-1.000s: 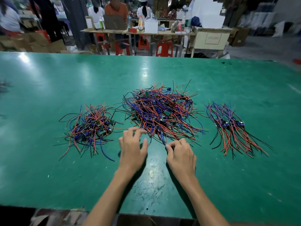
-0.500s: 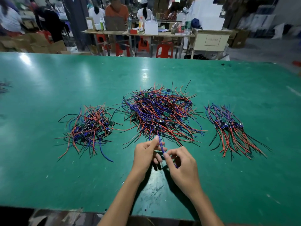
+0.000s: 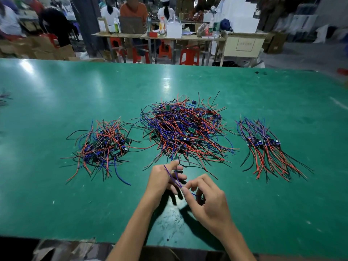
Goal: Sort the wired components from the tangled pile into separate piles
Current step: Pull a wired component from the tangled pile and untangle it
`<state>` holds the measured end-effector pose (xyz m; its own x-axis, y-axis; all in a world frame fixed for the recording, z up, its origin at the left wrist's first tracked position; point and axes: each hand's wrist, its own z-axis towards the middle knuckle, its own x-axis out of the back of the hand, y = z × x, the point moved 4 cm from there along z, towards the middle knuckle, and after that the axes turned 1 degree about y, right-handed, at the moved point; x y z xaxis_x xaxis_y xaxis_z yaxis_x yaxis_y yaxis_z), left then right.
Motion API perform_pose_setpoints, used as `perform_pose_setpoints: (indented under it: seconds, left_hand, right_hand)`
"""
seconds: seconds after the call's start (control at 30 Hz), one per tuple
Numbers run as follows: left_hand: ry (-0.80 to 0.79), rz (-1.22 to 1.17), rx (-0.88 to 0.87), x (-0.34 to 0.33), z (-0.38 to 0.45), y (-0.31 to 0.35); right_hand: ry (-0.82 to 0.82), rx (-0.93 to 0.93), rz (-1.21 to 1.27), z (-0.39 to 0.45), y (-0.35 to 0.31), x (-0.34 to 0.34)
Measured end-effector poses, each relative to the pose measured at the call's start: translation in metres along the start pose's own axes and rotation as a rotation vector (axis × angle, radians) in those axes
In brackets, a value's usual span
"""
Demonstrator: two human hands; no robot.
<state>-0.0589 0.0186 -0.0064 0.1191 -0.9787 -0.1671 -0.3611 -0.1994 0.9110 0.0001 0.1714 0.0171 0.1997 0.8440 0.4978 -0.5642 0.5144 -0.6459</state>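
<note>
At the near edge of a green-topped worktable (image 3: 56, 194), a person's left hand (image 3: 162, 178) and right hand (image 3: 209, 200) have come together over one wired component (image 3: 176, 178), a small green board on thin blue and purple leads. A second ago both hands lay spread at the foot of the heap; now the left pinches the board end between thumb and forefinger, while the right's thumb and forefinger nip the leads lower down, its other fingers loosely curled. The piece looks nearly free, its board just clear of the heap's front fringe, so one more unit appears ready for sorting.

Just beyond lies the tangled central pile (image 3: 183, 129) of red, blue and black wires studded with small boards, by far the largest of the three. To its left sits a smaller, looser pile (image 3: 102, 146); to its right, well apart, a combed bundle (image 3: 263, 146) with leads fanned toward the worker. Stray red and black strands from the heap trail near the hands and could snag the piece as it lifts.

Farther back, seated workers face cluttered benches (image 3: 160, 35) above red plastic stools (image 3: 189, 56).
</note>
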Motion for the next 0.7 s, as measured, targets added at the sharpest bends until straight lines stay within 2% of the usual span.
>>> perform_pose_setpoints:
  seconds: [0.07, 0.13, 0.27, 0.33, 0.43, 0.53, 0.6, 0.7]
  left_hand:
    - [0.028, 0.063, 0.075, -0.005, 0.006, -0.001]
    - [0.028, 0.024, 0.103, -0.01, 0.008, -0.001]
    - [-0.055, -0.141, -0.014, -0.008, 0.006, 0.0]
    - [-0.088, -0.173, -0.077, -0.005, 0.002, 0.001]
    - [-0.139, -0.172, -0.137, 0.003, -0.005, 0.0]
    - [-0.203, -0.129, -0.162, 0.008, -0.011, -0.001]
    - [-0.261, -0.091, -0.194, 0.009, -0.013, 0.0]
    - [-0.335, -0.117, -0.224, 0.012, -0.016, 0.002]
  right_hand:
    - [-0.012, 0.027, 0.002, -0.002, 0.0, -0.001]
    - [-0.012, 0.047, 0.015, -0.004, 0.001, 0.0]
    - [-0.06, 0.045, 0.093, -0.002, 0.002, 0.0]
    - [-0.017, -0.03, 0.158, 0.0, 0.004, 0.002]
    - [0.148, -0.199, 0.244, -0.001, 0.013, 0.013]
    - [0.389, -0.327, 0.354, -0.003, 0.023, 0.025]
    - [0.551, -0.429, 0.462, -0.004, 0.031, 0.031]
    - [0.707, -0.6, 0.644, -0.008, 0.048, 0.035]
